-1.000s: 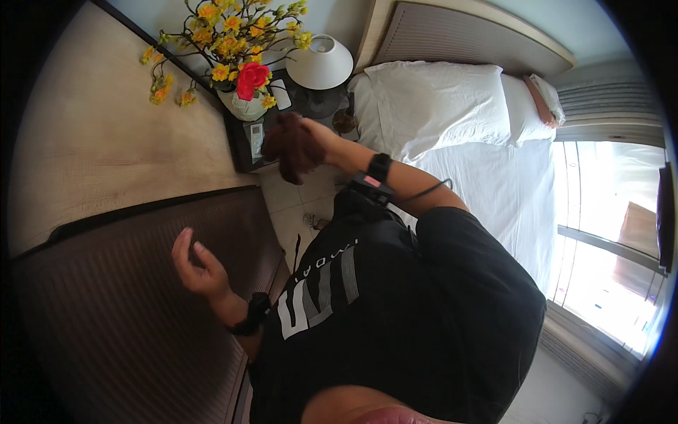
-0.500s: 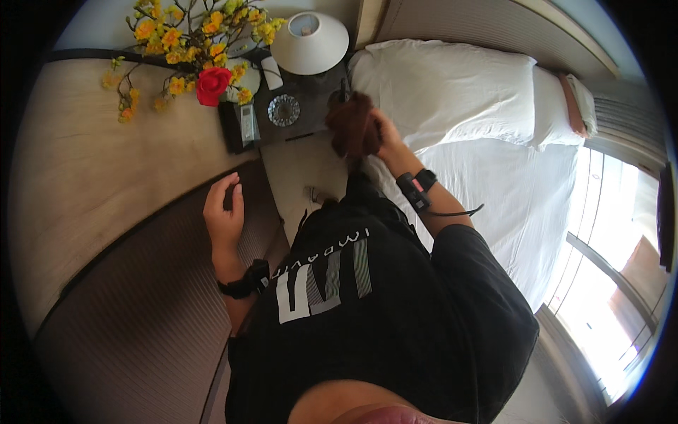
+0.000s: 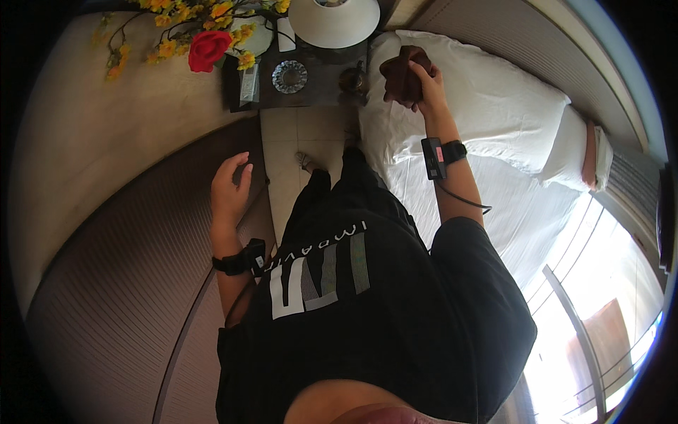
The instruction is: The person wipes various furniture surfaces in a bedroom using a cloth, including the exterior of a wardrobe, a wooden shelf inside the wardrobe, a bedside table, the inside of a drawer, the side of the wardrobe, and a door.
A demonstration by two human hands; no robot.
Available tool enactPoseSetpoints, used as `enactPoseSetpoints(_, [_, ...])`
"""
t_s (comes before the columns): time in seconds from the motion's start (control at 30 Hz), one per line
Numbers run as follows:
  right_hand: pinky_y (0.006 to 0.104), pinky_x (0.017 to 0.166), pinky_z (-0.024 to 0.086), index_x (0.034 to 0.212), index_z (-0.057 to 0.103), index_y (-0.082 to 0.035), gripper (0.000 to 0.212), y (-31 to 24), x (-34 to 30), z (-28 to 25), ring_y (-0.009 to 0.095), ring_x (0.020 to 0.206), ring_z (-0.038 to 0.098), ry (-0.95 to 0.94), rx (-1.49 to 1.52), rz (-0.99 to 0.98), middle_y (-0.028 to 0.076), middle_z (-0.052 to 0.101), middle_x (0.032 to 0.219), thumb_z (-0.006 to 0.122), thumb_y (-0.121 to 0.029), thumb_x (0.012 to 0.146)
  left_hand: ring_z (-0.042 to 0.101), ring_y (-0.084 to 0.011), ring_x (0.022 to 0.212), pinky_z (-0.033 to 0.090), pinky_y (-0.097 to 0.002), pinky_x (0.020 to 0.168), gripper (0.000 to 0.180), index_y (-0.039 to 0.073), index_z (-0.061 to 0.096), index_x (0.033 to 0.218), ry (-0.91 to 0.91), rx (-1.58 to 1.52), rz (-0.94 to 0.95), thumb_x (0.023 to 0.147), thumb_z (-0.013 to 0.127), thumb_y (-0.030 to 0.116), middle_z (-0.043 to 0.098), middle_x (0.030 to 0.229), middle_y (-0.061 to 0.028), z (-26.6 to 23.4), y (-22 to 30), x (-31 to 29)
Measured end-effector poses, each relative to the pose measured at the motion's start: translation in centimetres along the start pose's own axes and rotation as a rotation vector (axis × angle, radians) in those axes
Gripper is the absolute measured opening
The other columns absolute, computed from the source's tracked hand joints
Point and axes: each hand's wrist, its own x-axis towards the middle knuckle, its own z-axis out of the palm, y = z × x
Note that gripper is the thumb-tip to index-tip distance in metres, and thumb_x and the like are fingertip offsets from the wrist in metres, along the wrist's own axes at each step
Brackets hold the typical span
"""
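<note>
My right hand (image 3: 433, 90) grips a bunched brown cloth (image 3: 402, 79) over the near-left part of the white pillow (image 3: 487, 106), beside the dark bedside table (image 3: 314, 99). Thumb and fingers wrap its right side. My left hand (image 3: 230, 185) hangs free at the left, over the ribbed brown panel (image 3: 141, 233), with its fingers loosely curved, the thumb apart and nothing held. On the table sit a round cut-glass ashtray (image 3: 289, 76) and, to its right, a dark glass cup (image 3: 351, 79) with a handle.
A white-shaded lamp (image 3: 335, 27) stands at the table's back, near a white handset (image 3: 286, 35). A remote (image 3: 249, 83) lies at the left end, beneath yellow blossoms (image 3: 166, 48) and a red rose (image 3: 210, 51). The bed (image 3: 473, 177) fills the right side, with a bright window (image 3: 593, 304) beyond.
My right hand has carried the brown cloth rightward from the table's right edge to over the pillow. The dark cup now shows. The view has shifted; my left hand stays free.
</note>
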Motion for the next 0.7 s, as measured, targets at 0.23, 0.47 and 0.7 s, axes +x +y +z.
enactPoseSetpoints(0.23, [0.0390, 0.074, 0.051, 0.121, 0.037, -0.002, 0.082, -0.3, 5.4, 6.4, 0.028, 0.099, 0.054, 0.145, -0.643, -0.304, 0.017, 0.051, 0.110, 0.081, -0.031, 0.059, 0.059, -0.0249, 0.094, 0.045, -0.0320, 0.082, 0.022, 0.003, 0.060, 0.103, 0.081, 0.050, -0.091, 0.083, 0.059, 0.011, 0.062, 0.099, -0.0120, -0.5, -1.9, -2.7])
enactPoseSetpoints(0.47, [0.0409, 0.088, 0.043, 0.116, 0.045, -0.003, 0.073, 3.8, 12.2, 7.5, 0.034, 0.102, 0.053, 0.139, -1.005, -0.675, 0.018, 0.053, 0.109, 0.078, -0.033, 0.058, 0.059, -0.0270, 0.095, 0.045, -0.0331, 0.083, 0.021, 0.002, 0.060, 0.102, 0.143, 0.081, -0.264, 0.084, 0.058, 0.012, 0.062, 0.101, -0.0142, -0.8, -2.0, -7.2])
enactPoseSetpoints(0.7, [0.0394, 0.088, 0.044, 0.115, 0.046, -0.003, 0.072, 5.1, 13.2, 4.0, 0.034, 0.104, 0.053, 0.304, -1.194, -0.331, 0.020, 0.054, 0.110, 0.077, -0.034, 0.058, 0.059, -0.0268, 0.098, 0.045, -0.0329, 0.083, 0.024, 0.002, 0.060, 0.105, 0.168, 0.045, -0.380, 0.085, 0.057, 0.015, 0.062, 0.104, -0.0137, 0.3, -3.5, -9.9])
